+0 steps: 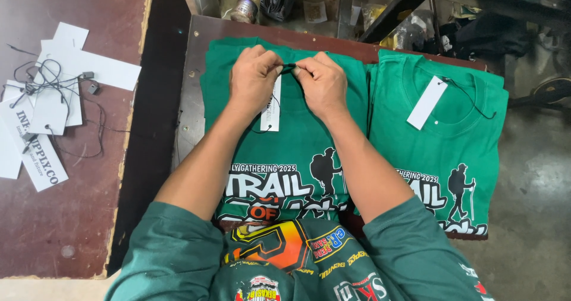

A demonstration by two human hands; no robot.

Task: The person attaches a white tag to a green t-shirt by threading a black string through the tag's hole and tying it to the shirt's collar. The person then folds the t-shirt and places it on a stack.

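Note:
A folded green T-shirt [285, 158] with a white hiker print lies on a dark board in front of me. My left hand [253, 78] and my right hand [324, 84] meet at its collar, both pinching a thin black string [288, 67]. A white paper tag [271, 107] hangs from that string, lying on the shirt between my wrists. To the right, a second folded green T-shirt [440, 152] of the same kind rests with a white tag [427, 102] tied at its neck.
A brown table [71, 206] on the left carries several loose white tags with black strings [50, 96]. A dark gap separates it from the board [193, 57]. Clutter, a tin can [244, 9] and metal bars lie beyond; grey floor [535, 188] at right.

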